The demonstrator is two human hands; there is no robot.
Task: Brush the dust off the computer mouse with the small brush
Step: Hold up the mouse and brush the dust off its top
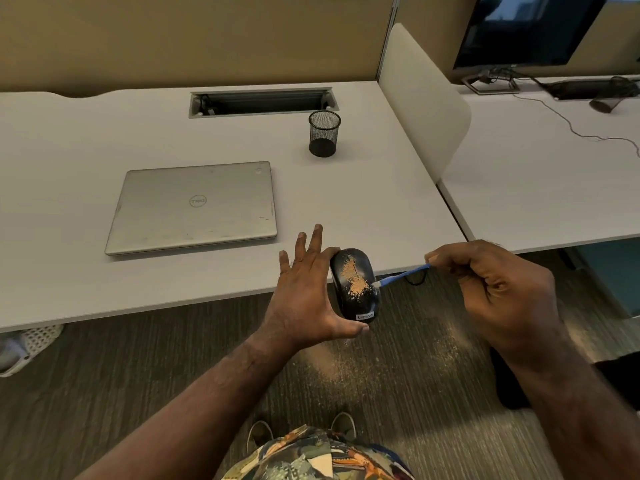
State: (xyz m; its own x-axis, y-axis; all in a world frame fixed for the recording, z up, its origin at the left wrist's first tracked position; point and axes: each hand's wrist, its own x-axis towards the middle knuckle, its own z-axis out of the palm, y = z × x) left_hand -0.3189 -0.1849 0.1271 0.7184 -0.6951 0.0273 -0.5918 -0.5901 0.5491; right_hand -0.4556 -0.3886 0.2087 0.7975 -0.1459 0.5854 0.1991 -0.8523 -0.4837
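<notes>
A bright patterned shirt (322, 455) fills the bottom edge, with two shoe tips (343, 426) on the carpet (138, 368) just past it. Two bare arms reach up from there.

The left hand (308, 296) holds the black computer mouse (355, 284) in the air, past the front edge of the white desk (104, 140). The thumb hooks under the mouse's near end and one finger curls over its far end. The other fingers stick out straight.

The right hand (498, 289) is curled tight around the blue handle of the small brush (401, 273). The brush tip touches the right side of the mouse, next to a patch of orange dust (353, 275) on top. More pale dust lies on the carpet below.

On the desk sit a closed silver laptop (194, 207) and a black mesh cup (324, 133), well apart. A dark monitor (526, 29) stands on the next desk.
</notes>
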